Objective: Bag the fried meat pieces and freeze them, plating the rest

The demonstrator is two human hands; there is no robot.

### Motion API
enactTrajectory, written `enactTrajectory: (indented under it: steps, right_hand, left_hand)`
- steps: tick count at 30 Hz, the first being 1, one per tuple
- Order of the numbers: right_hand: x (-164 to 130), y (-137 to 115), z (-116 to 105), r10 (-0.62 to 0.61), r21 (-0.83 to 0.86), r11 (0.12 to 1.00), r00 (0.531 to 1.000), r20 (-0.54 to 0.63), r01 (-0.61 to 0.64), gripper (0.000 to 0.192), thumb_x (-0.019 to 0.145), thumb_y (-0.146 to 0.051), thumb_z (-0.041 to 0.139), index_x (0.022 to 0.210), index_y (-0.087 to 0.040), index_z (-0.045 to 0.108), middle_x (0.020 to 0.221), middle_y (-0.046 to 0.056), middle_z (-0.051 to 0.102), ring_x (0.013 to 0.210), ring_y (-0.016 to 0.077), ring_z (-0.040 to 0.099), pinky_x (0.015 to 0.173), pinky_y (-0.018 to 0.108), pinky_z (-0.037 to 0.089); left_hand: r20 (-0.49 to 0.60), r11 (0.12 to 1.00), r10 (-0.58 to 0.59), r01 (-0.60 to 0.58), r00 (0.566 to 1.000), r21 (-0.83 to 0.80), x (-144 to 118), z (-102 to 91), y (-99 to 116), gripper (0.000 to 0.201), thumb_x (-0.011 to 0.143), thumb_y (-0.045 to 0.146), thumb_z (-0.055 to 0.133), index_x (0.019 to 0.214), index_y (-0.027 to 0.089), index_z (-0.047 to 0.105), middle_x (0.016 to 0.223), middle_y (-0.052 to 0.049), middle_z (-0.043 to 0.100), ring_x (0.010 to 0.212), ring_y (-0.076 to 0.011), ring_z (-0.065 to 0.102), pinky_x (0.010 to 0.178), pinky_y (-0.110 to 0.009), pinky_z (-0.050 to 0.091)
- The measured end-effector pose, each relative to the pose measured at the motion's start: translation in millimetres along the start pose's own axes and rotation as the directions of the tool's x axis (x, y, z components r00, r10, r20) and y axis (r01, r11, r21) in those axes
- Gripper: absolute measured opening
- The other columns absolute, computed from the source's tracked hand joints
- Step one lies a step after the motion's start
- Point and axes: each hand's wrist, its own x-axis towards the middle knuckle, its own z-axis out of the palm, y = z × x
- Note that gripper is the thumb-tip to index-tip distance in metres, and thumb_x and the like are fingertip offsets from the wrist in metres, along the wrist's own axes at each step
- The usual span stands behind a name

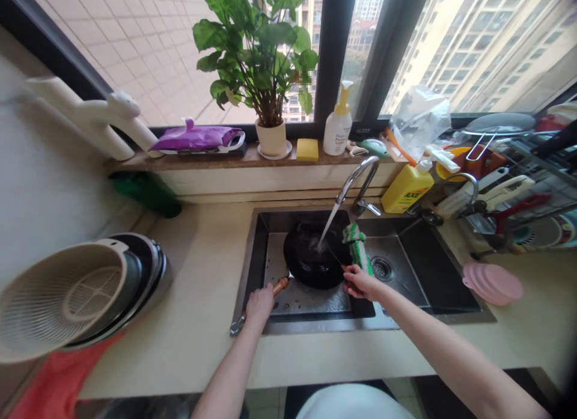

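A black wok (306, 266) sits in the left basin of the sink (301, 311), and water streams into it from the faucet (360, 178). My left hand (260, 303) is closed around the wok's wooden handle (280, 285). Over the wok's right rim, my right hand (358, 282) pinches a thin utensil with a reddish handle end (346, 268); its far end points into the wok and its kind is unclear. Just beyond that hand, a green and white cloth (357, 244) hangs over the divider between the basins.
Stacked colanders and bowls (63, 287) stand on the left counter. A yellow detergent bottle (408, 187) and a crowded dish rack (532, 208) are at the right, near pink round lids (496, 284). A potted plant (271, 136), yellow sponge (307, 149) and pump bottle (338, 127) line the sill.
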Motion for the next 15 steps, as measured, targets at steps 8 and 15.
enactTrajectory:
  steps: [8,15]
  right_hand:
    - [12,-24,9,0.091,0.102,0.988,0.977,0.193,-0.113,0.024,0.098,-0.02,0.037,0.075,-0.018,0.045,0.048,-0.008,0.039,0.032,0.0037,0.031,0.034,0.011,0.027]
    - [24,-55,-37,-0.146,-0.247,0.959,0.989,-0.006,0.14,0.002,0.085,-0.015,0.06,0.085,-0.017,0.061,0.064,0.003,0.062,0.063,0.0169,0.064,0.06,0.025,0.049]
  left_hand:
    - [-0.127,0.972,0.087,-0.112,0.988,-0.206,-5,-10.6,7,0.036,0.085,0.021,0.06,0.12,0.014,0.057,0.116,-0.018,0.065,0.113,-0.0323,0.058,0.093,-0.043,0.044]
    - [-0.318,0.777,0.15,-0.311,0.936,-0.548,87,-97.2,135,0.021,0.091,0.016,0.051,0.109,0.015,0.062,0.113,-0.011,0.067,0.107,-0.0187,0.062,0.094,-0.029,0.045]
